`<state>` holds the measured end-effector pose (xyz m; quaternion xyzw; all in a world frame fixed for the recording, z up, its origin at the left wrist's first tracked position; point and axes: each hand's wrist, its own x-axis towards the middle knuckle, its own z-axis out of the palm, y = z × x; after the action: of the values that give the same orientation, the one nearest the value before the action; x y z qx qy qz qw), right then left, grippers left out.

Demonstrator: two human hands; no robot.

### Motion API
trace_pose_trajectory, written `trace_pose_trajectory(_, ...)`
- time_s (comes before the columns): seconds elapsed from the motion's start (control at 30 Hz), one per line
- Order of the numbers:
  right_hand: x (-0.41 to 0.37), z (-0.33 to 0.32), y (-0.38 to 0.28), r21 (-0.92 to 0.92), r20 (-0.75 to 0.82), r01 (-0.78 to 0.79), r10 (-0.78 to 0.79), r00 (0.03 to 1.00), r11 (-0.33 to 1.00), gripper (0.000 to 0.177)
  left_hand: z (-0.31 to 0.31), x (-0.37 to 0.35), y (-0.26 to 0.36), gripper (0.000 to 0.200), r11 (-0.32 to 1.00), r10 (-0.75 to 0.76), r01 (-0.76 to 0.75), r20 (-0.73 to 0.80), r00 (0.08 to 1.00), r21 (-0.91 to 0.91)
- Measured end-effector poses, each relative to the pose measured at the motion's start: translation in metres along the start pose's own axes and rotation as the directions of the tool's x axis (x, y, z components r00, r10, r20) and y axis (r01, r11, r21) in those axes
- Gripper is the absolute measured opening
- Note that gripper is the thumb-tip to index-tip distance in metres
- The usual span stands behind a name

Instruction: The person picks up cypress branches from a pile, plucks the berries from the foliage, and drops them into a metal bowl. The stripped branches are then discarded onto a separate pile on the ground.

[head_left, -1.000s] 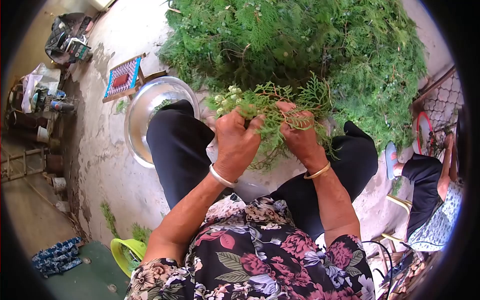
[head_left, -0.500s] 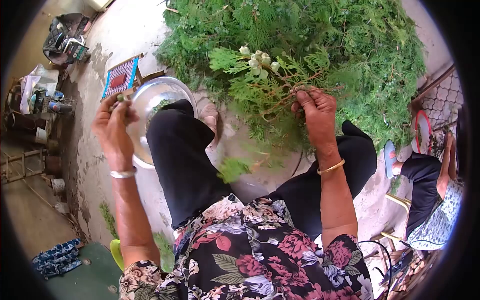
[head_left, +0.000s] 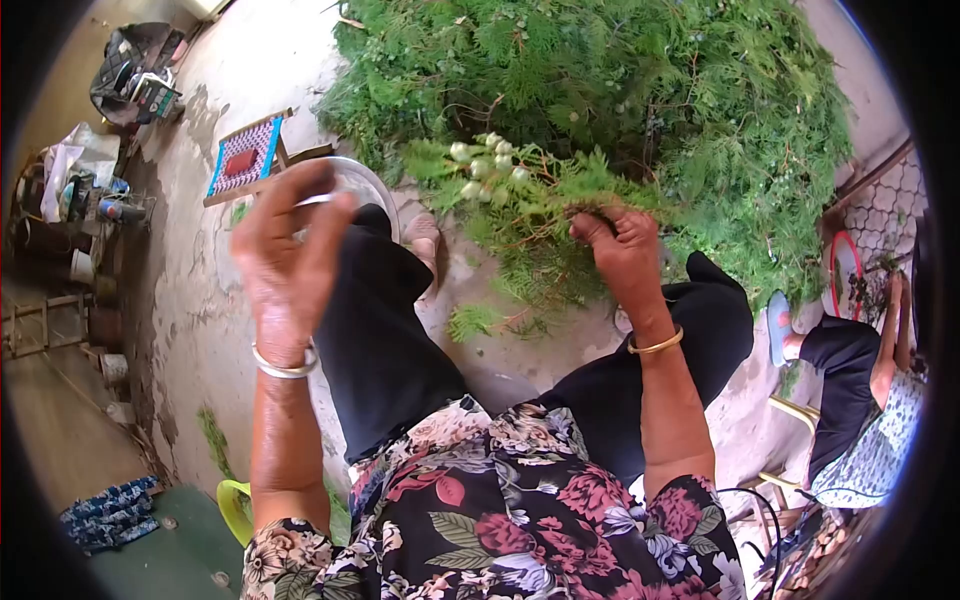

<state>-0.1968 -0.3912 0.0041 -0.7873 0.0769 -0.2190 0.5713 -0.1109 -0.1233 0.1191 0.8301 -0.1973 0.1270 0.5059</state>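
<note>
My right hand [head_left: 624,248] is closed round the stem of a leafy evergreen sprig [head_left: 560,185]. Pale green seed cones [head_left: 482,168] cluster near the sprig's far tip, left of that hand. My left hand [head_left: 290,240], slightly blurred, is raised with thumb and fingers apart, and I see nothing between them. It covers much of a metal basin [head_left: 372,182], whose rim shows beyond it by my left knee. A large heap of cut evergreen branches [head_left: 600,80] lies on the ground in front of me.
A low woven stool [head_left: 245,158] with a red item on it stands beyond the basin. At the right, another person's arms [head_left: 890,330] reach toward a red-rimmed container [head_left: 846,270]. Household clutter [head_left: 85,190] lines the left wall. A green table [head_left: 190,550] is at lower left.
My left hand has moved right and nearer from beside the basin, and the small green cone in its fingers no longer shows. The sprig has shifted slightly left in my right hand.
</note>
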Motion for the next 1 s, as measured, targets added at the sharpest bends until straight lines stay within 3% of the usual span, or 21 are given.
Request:
trace_pose_trajectory(0.07,-0.008,0.003,-0.012,-0.168,0.072,-0.191,0.206,0.976,0.967,0.013,0.016,0.002,0.016,0.03,0.999,0.038,-0.036,0.164,0.986,-0.013)
trace_pose_trajectory(0.1,-0.009,0.005,-0.006,-0.165,0.076,-0.189,0.203,0.976,0.968,0.013,0.021,0.005,0.018,0.032,0.996,0.072,-0.081,0.249,0.966,0.024)
trace_pose_trajectory(0.13,-0.011,0.007,0.008,-0.164,0.093,0.042,-0.027,0.995,0.986,0.02,0.024,0.008,0.018,0.032,0.996,0.071,-0.081,0.247,0.966,0.028)
trace_pose_trajectory(0.17,-0.013,0.007,0.02,-0.157,0.107,0.269,-0.255,0.961,0.95,0.029,0.027,0.01,0.016,0.033,0.987,0.122,-0.151,0.341,0.932,0.06)
trace_pose_trajectory(0.2,-0.013,0.001,0.021,-0.228,0.232,0.365,-0.314,0.921,0.903,0.047,0.029,0.011,0.013,0.034,0.971,0.165,-0.222,0.435,0.885,0.085)
trace_pose_trajectory(0.23,-0.014,0.0,0.022,-0.222,0.232,0.364,-0.314,0.921,0.905,0.047,0.03,0.011,0.01,0.034,0.971,0.161,-0.222,0.437,0.885,0.09)
trace_pose_trajectory(0.3,-0.016,-0.003,0.014,-0.129,0.285,0.313,-0.267,0.921,0.941,0.056,0.03,0.008,0.005,0.035,1.0,-0.03,0.026,0.617,0.786,0.016)
trace_pose_trajectory(0.33,-0.015,-0.003,0.009,-0.091,0.285,0.357,-0.319,0.904,0.93,0.057,0.029,0.007,0.003,0.033,0.992,-0.124,0.086,0.673,0.729,0.089)
trace_pose_trajectory(0.47,-0.014,-0.005,0.012,-0.114,0.324,0.392,-0.339,0.883,0.913,0.059,0.04,-0.007,-0.029,0.028,0.998,0.005,0.045,0.704,0.71,-0.052)
trace_pose_trajectory(0.53,-0.015,-0.007,0.015,-0.109,0.373,0.367,-0.305,0.876,0.924,0.047,0.042,-0.011,-0.024,0.028,0.994,-0.035,0.098,0.727,0.686,-0.044)
trace_pose_trajectory(0.63,-0.017,-0.009,0.021,-0.009,0.355,0.357,-0.331,0.875,0.934,0.045,0.041,-0.013,-0.019,0.036,0.977,-0.083,0.202,0.747,0.66,-0.069)
trace_pose_trajectory(0.67,-0.02,-0.011,0.021,-0.02,0.386,0.242,-0.216,0.897,0.97,0.06,0.039,-0.014,-0.018,0.04,0.984,-0.018,0.142,0.74,0.672,-0.106)
trace_pose_trajectory(0.73,-0.021,-0.01,0.017,-0.011,0.377,0.247,-0.225,0.899,0.969,0.059,0.038,-0.015,-0.018,0.044,0.986,0.048,0.084,0.731,0.681,-0.143)
trace_pose_trajectory(0.8,-0.022,-0.01,0.015,0.001,0.37,0.253,-0.236,0.899,0.967,0.057,0.043,-0.019,-0.015,0.045,0.98,0.199,-0.119,0.697,0.689,-0.162)
trace_pose_trajectory(0.9,-0.02,-0.008,0.018,-0.038,0.409,0.256,-0.219,0.886,0.966,0.048,0.049,-0.026,-0.015,0.04,0.986,0.147,-0.053,0.685,0.714,-0.157)
trace_pose_trajectory(1.0,-0.02,-0.005,0.022,-0.158,0.44,0.285,-0.191,0.878,0.945,0.042,0.051,-0.03,-0.016,0.039,0.993,0.119,-0.101,0.66,0.742,-0.066)
